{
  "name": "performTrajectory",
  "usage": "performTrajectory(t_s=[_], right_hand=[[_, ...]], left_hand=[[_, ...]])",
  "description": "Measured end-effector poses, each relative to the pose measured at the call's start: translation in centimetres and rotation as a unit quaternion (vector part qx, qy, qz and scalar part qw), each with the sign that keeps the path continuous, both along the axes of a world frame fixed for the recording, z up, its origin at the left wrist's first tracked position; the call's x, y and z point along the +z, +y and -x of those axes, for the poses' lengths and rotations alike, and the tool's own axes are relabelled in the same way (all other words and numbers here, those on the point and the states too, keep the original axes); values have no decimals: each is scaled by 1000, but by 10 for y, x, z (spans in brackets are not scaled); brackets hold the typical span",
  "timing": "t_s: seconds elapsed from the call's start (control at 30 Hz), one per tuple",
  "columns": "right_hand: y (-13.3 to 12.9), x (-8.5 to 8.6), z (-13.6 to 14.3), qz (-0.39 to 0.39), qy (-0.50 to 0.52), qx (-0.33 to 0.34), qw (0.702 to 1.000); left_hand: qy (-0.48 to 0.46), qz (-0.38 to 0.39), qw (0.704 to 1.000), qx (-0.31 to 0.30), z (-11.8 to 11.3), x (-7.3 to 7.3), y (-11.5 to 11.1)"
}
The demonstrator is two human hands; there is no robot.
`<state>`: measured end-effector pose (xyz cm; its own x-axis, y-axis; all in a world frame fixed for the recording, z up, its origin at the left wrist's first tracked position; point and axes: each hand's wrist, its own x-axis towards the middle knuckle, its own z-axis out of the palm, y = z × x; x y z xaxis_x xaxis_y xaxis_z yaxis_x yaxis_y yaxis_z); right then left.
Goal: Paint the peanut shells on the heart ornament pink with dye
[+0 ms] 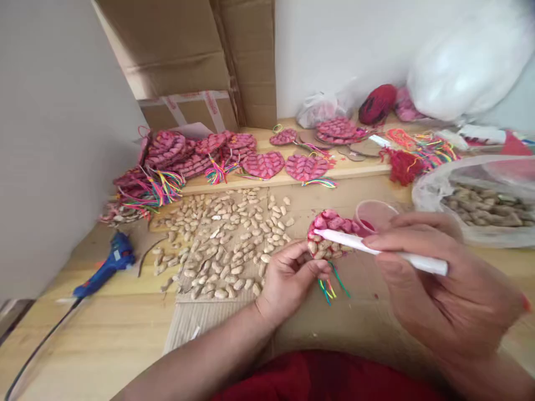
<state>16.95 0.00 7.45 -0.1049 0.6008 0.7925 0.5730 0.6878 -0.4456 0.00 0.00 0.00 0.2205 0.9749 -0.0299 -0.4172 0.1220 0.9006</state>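
Between the thumb and fingers of my left hand [290, 281] is a peanut-shell ornament [328, 248]. Its upper shells are pink, its lower ones bare tan, and coloured threads [330, 284] hang below it. My right hand [438, 278] is closed around a white pen-like brush [388, 253], whose pink tip touches the painted shells at the ornament's upper left. Just behind the ornament stands a small clear cup [374, 214] with dark pink liquid in it.
Loose peanuts [234, 245] cover the cardboard to the left. A blue glue gun [106, 264] with a cord lies further left. Pink ornaments [263, 164] with tassels line the raised shelf [355, 167] behind. A plastic bag of peanuts [489, 206] sits at the right.
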Motion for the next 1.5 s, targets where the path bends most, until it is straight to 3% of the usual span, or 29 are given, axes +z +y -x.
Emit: performTrajectory(t_s=[0.17, 0.57, 1.23, 1.5], right_hand=[[-1, 0, -2, 4, -1, 0, 1000], [2, -3, -3, 0, -17, 5, 1000], [4, -5, -3, -25, -72, 30, 997], [3, -4, -4, -42, -94, 44, 994]], left_hand=[[-48, 18, 999, -6, -1, 1, 4], [-63, 51, 996, -25, 3, 2, 3], [-26, 42, 998, -25, 2, 6, 4], [-26, 37, 999, -25, 2, 1, 4]])
